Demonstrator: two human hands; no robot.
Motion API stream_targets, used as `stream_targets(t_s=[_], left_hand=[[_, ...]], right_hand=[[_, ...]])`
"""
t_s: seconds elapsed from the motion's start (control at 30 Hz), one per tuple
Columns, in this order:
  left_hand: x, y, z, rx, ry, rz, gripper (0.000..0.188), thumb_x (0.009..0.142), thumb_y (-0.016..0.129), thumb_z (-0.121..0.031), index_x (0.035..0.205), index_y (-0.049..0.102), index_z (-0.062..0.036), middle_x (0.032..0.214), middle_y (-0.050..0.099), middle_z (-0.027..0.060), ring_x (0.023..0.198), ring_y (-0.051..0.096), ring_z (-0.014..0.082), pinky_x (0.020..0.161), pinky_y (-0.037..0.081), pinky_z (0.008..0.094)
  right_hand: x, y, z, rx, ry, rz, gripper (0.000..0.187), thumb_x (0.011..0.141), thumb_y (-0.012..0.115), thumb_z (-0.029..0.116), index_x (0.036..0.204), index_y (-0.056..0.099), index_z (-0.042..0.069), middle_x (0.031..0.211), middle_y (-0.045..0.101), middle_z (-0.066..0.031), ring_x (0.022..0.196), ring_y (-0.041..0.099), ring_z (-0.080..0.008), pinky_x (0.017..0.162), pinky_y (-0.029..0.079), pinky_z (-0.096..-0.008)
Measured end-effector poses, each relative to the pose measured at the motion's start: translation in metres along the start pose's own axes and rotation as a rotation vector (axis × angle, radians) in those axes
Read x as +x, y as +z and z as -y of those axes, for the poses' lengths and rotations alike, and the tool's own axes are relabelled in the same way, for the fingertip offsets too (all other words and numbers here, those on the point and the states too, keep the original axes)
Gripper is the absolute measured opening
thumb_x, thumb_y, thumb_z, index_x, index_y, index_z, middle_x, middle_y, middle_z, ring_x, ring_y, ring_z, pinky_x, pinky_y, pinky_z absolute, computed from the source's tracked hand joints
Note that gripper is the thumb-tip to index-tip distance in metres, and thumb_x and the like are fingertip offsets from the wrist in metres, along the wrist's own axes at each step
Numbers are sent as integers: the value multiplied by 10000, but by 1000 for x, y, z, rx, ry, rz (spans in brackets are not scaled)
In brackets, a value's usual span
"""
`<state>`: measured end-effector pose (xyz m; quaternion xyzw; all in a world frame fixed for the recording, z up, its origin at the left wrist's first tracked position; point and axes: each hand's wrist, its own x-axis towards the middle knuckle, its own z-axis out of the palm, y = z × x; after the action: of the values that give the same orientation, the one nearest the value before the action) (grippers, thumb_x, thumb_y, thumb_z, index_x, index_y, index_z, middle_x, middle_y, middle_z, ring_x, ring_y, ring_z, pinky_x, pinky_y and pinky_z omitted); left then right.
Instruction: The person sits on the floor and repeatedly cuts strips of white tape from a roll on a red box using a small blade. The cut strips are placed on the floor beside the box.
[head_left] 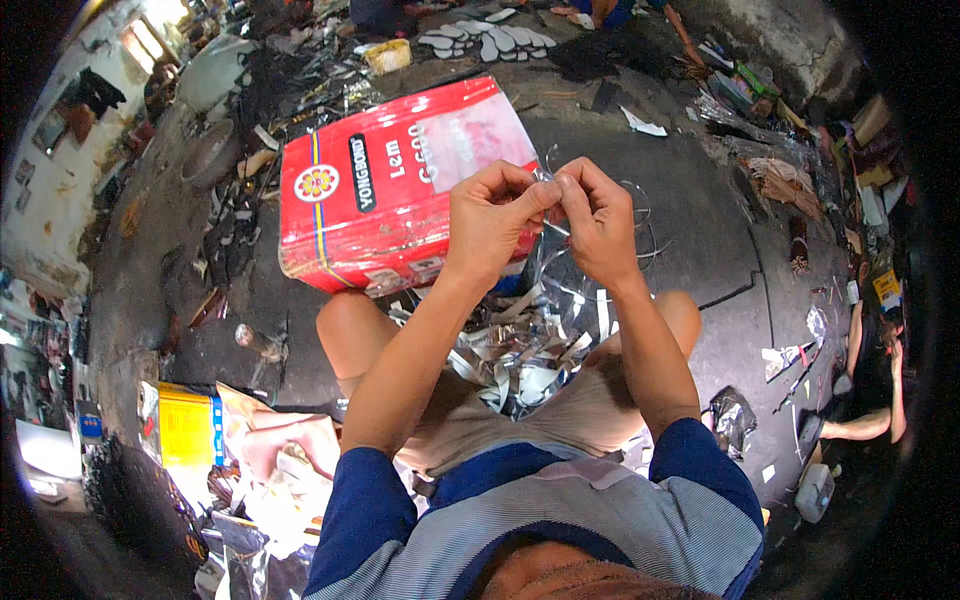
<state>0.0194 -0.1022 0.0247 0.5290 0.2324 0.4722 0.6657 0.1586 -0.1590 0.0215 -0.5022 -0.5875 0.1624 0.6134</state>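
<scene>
Red cardboard, shiny with clear tape, takes up the spot right in front of the person: a big carton (345, 235) tilted on the dark floor, with the left hand (490, 215) in front of its right end. Both hands have thumb and fingers pinched together, the right hand (600, 215) right up against the left, gripping a thin shiny strip (556, 229) between them, just past the carton's right end. Loose, springy loops curl off beside the right hand. Between the bent knees sits a tangle of flat silver and white offcuts (530, 365) (proper spaghetti pile). Flat, rounded white sole-shaped pieces (490, 40) lie beyond the carton, a crumpled black plastic bag (733, 420) is near the right knee, and a yellow tin (187, 425) stands over left. Fingers cover most of the strip, so its ends are hard to make out. A co-worker's arm (687, 42) is cut off up top.
</scene>
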Motion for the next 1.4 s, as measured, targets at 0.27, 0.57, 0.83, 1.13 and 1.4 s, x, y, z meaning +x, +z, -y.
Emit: stream_targets(t_s=[0.27,0.57,0.83,1.13,1.4], left_hand=[[-28,8,8,-116,106,-32,69,884,735,-43,914,686,-5,756,672,23,624,602,77,580,504,236],[-31,-4,-1,-3,47,6,124,879,770,-108,903,687,-20,737,656,11,602,585,58,531,485,215],[-30,-14,14,-160,34,-26,129,916,742,-135,880,689,-23,733,665,14,606,585,53,506,469,208],[-28,-39,-4,-212,135,-209,140,965,653,-104,870,676,-3,740,669,60,583,605,96,510,508,244],[-46,-34,-18,495,306,-327,163,988,629,-111,1081,709,-3,943,700,11,766,595,72,641,474,224]], right_hand=[[-26,11,21,494,346,-23,250,1030,536,158,814,580,40,667,549,21,584,495,-39,536,392,-231],[-35,15,23,47,55,-16,244,1037,535,155,825,578,43,677,536,43,622,462,-25,546,370,-237],[-35,23,12,698,482,73,240,1048,539,230,874,582,70,653,492,44,558,414,-22,502,333,-216],[2,-33,29,-83,148,331,136,931,692,147,916,684,12,782,657,-26,712,563,-74,661,469,-257],[80,-89,-33,-865,-523,191,78,898,656,130,946,679,73,957,674,-90,984,602,-315,902,461,-422]])
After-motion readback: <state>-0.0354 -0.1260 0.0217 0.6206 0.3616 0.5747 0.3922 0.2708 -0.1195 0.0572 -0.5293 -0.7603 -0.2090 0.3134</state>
